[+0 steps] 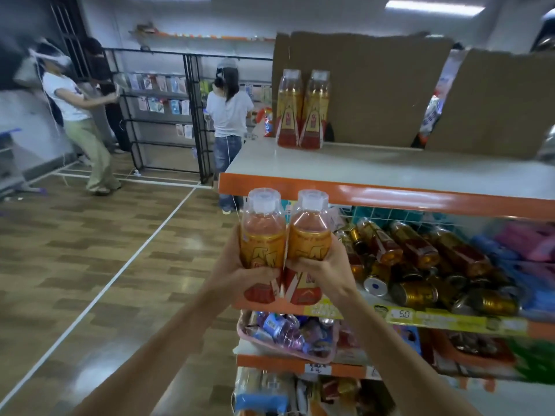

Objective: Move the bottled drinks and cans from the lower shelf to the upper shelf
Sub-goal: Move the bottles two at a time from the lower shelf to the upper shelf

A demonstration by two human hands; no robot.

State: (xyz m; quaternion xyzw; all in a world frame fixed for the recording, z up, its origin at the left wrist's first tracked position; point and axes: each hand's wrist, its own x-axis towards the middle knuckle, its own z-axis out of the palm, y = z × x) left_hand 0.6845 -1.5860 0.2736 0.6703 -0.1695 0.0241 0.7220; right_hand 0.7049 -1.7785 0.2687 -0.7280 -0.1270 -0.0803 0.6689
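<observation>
Each hand is clamped on one bottle. The left hand (240,271) wraps the left bottle (262,235) low on its label, and the right hand (324,265) wraps the right bottle (310,235) the same way. Both bottles are upright, caps up and touching side by side. They are held in the air on the near side of the shelving, caps about level with the orange lip (390,196) of the upper shelf (390,169). They are off the lower shelf (420,318) but not yet on the upper one.

The step in hand looks like the lift and set-down. Raise both until their bases clear the lip, then carry them well over the white board before lowering; a base that catches the lip would likely tip. A pair (303,109) stands at the far left of the upper shelf against the cardboard (375,85), so the neatest spot is just right of it or just near of it, with a small gap so it is not knocked. The grip is low and the bottles are tall, so keep them vertical. Set the bases flat, then loosen one hand at a time. A heap (420,265) of bottles and cans lies on the lower shelf to the right, yet to be moved
</observation>
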